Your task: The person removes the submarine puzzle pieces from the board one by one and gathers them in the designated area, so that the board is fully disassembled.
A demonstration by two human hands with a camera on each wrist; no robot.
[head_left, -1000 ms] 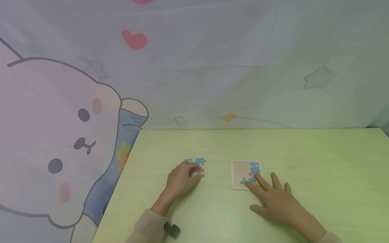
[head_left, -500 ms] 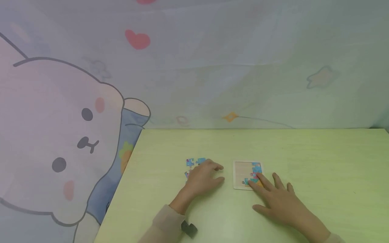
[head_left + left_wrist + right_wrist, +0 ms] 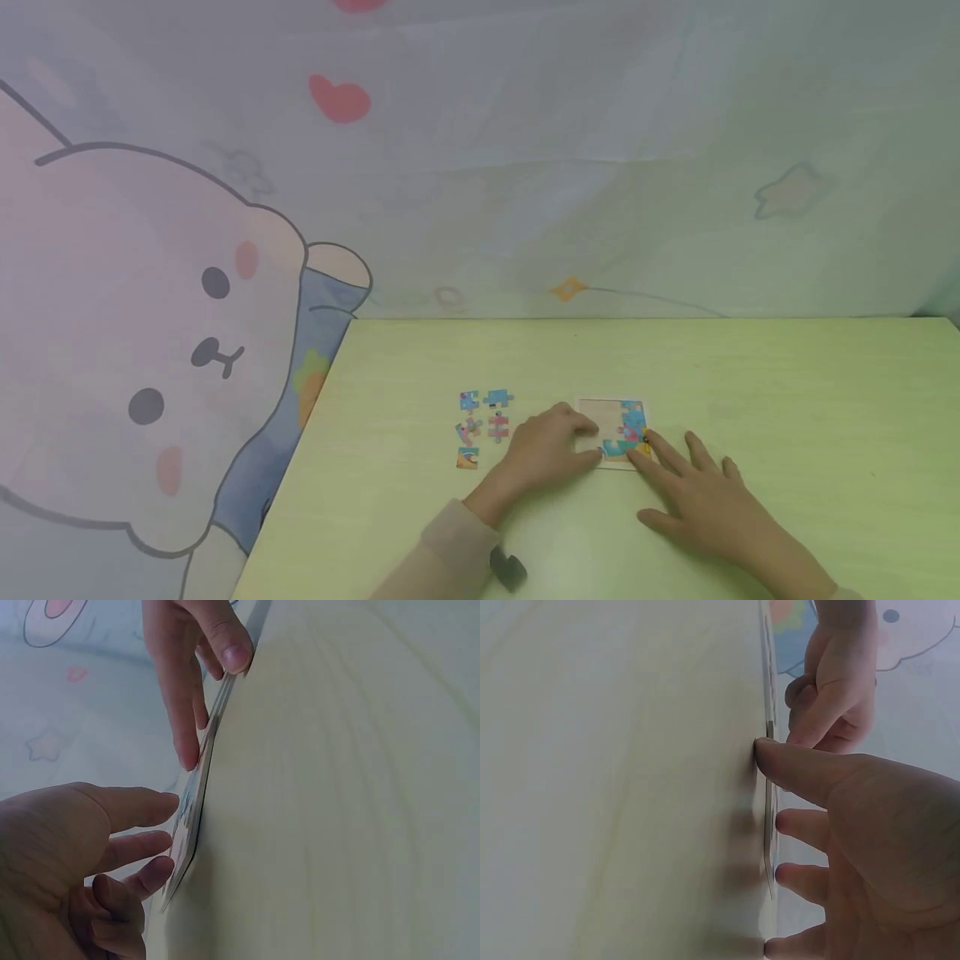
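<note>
- On the counter (image 3: 810,383), five loose puzzle pieces (image 3: 467,457) are lying left of the puzzle tray (image 3: 598,412), three in an outer column and two in a column nearer the tray.
- The left hand (image 3: 543,450) is reaching over the tray's left edge; its thumb and fingers are standing apart, with nothing showing between them. Whether a fingertip is touching a piece cannot be told.
- The tray is lying flat between the hands, its upper-left part showing bare wood.
- Inside the tray, joined pieces (image 3: 633,414) are filling the right side and running leftward along the near edge.
- The right hand (image 3: 697,500) is spreading its fingers loosely at the tray's near right corner, grasping nothing, its index fingertip resting on the joined pieces.
- Compared with a second ago, the left hand is now reaching the tray, leaving the loose pieces uncovered.
- Compared with half a second ago, the right index fingertip is lying slightly farther right within the tray.
</note>
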